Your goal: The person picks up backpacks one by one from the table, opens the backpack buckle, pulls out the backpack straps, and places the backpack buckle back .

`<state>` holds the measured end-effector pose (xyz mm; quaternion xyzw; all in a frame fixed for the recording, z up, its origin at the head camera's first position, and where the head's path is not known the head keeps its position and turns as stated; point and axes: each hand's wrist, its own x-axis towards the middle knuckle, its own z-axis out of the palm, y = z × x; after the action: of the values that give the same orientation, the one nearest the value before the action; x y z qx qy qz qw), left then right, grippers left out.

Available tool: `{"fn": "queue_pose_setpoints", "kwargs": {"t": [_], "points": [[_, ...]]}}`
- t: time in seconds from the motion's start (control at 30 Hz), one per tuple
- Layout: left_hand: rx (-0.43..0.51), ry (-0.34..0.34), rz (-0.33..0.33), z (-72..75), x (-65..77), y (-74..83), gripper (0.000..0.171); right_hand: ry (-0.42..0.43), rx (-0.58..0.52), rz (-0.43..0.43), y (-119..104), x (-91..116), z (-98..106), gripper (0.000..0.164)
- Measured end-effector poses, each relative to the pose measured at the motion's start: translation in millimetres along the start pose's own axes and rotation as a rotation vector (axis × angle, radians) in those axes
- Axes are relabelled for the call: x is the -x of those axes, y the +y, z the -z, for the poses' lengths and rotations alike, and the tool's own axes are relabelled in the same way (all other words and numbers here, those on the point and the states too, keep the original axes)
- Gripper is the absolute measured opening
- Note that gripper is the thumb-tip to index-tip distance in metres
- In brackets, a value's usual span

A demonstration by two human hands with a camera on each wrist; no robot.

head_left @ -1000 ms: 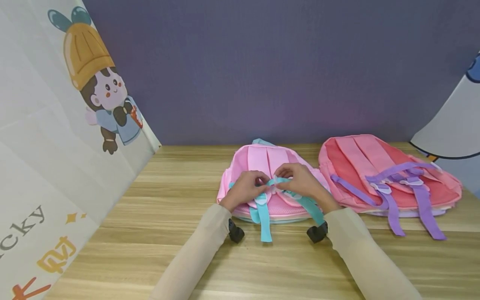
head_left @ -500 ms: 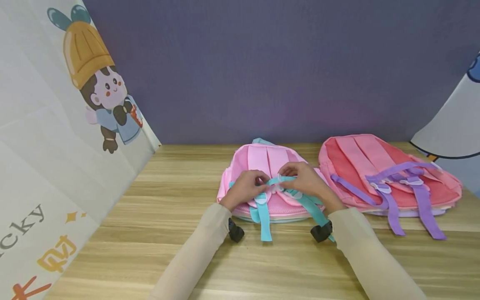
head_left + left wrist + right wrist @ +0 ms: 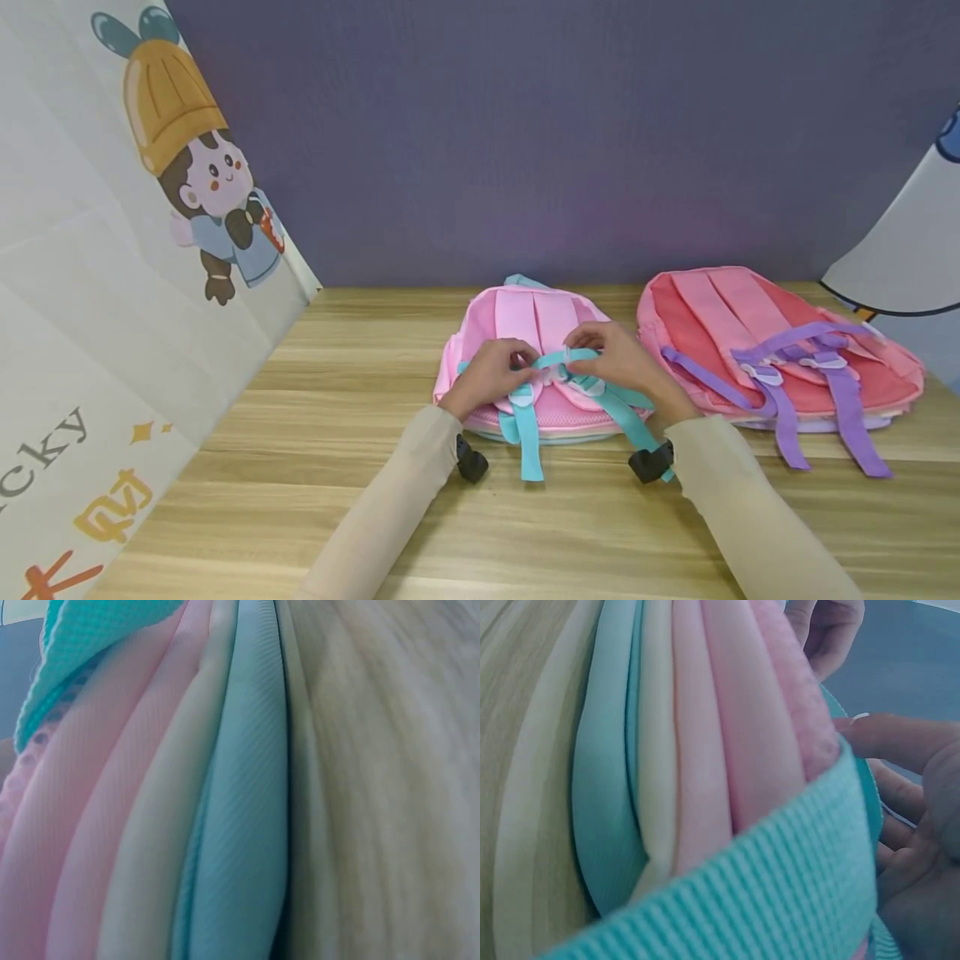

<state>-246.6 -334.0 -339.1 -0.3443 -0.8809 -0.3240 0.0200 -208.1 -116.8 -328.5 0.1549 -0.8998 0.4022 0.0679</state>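
Note:
A pink backpack lies with its shoulder straps facing up. Above its lower middle, my left hand pinches a teal strap between thumb and fingers. My right hand pinches the same strap farther right, beside a small whitish plastic slider on it. In the right wrist view, a loose teal webbing end crosses close in front of the right hand. The left wrist view shows the bag's pink side and light blue edge; the left hand's fingers are hidden there.
A coral-pink backpack with purple straps lies right beside the pink one. Both rest on a wooden table against a dark purple-grey backboard. A printed white sheet stands at left.
My right hand has moved right with the slider, and a longer stretch of teal strap shows between the hands. The left hand has stayed in place.

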Motion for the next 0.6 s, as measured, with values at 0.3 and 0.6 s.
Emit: {"fn": "queue_pose_setpoints", "kwargs": {"t": [0.3,0.6], "points": [[0.000,-0.008,0.008,0.1,0.1,0.6,0.016,0.014,-0.012,0.016,3.1,2.9,4.6,0.025],[-0.009,-0.005,0.003,0.4,0.6,1.5,0.017,0.039,-0.033,0.029,5.2,6.9,9.6,0.026]]}}
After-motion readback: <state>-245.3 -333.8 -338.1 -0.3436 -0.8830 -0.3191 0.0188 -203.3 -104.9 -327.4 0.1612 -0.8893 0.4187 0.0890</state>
